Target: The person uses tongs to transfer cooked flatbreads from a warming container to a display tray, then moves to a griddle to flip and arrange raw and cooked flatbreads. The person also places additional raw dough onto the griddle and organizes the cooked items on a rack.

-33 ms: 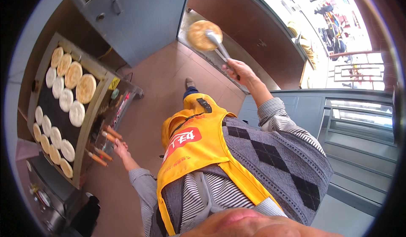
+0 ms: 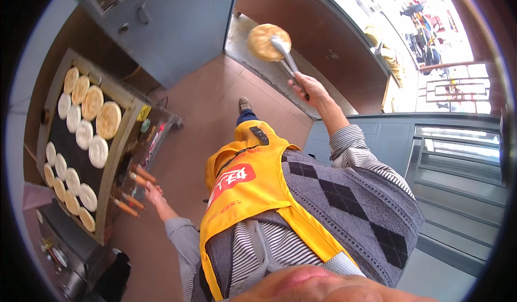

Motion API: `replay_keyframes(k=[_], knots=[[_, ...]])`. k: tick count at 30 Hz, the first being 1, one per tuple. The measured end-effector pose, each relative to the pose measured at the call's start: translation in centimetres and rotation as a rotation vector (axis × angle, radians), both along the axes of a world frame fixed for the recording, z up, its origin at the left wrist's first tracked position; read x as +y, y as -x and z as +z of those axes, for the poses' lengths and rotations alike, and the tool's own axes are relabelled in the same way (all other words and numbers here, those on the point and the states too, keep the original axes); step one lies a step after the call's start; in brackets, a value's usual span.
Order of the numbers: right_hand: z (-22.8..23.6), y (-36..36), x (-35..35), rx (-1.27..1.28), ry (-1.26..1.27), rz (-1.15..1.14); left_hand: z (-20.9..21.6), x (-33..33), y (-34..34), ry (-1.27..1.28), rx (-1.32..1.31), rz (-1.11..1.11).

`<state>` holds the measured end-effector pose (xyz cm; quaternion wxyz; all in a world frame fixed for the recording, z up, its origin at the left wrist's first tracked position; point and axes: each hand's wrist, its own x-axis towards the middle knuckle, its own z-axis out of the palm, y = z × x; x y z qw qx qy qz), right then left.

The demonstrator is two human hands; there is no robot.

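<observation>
My right hand (image 2: 312, 90) is closed around the handles of metal tongs (image 2: 286, 57), held out ahead and to the right. A round browned flatbread (image 2: 264, 41) is pinched in the jaws, in the air. On the left, my left hand (image 2: 155, 195) has its fingers bunched at the end of a wooden handle (image 2: 141, 181) at the side of the griddle (image 2: 114, 152). Rows of flatbreads lie on the dark cooking surface. Those along the far edge, such as the browned one (image 2: 108, 120), are toasted; others, such as the pale one (image 2: 98, 151), are whitish.
More wooden handles (image 2: 127, 208) stick out beside my left hand. A grey-blue cabinet (image 2: 172, 33) stands ahead, a brown counter (image 2: 301, 19) ahead to the right. Yellowish items (image 2: 391, 60) sit on its ledge. Right of me is a slatted shelf unit (image 2: 458, 183). The floor is tiled (image 2: 207, 108).
The tongs and flatbread have shifted slightly to the right in the picture. The whole view has tilted a little, so the griddle sits slightly lower. Both hands keep their hold.
</observation>
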<state>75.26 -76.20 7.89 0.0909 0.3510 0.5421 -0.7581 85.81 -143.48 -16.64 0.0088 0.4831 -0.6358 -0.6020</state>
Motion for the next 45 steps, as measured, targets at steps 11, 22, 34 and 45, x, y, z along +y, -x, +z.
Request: replay_keyframes(k=[11, 22, 34, 45], knots=[[-3.8, 25.1, 43.0, 0.009, 0.068, -0.579, 1.2, 20.7, -6.6, -0.031, -0.675, -0.134], [-9.5, 45.7, 58.7, -0.094, 0.158, -0.644, 6.6, 36.7, -1.7, -0.187, -0.469, -0.373], [-10.0, 45.1, 57.6, -0.09, 0.066, -0.578, 6.9, 39.0, 2.0, -0.156, -0.409, -0.23], [2.3, 36.3, 23.7, 0.659, 0.023, 0.579, 7.8, 28.2, 0.4, -0.014, -0.628, -0.318]])
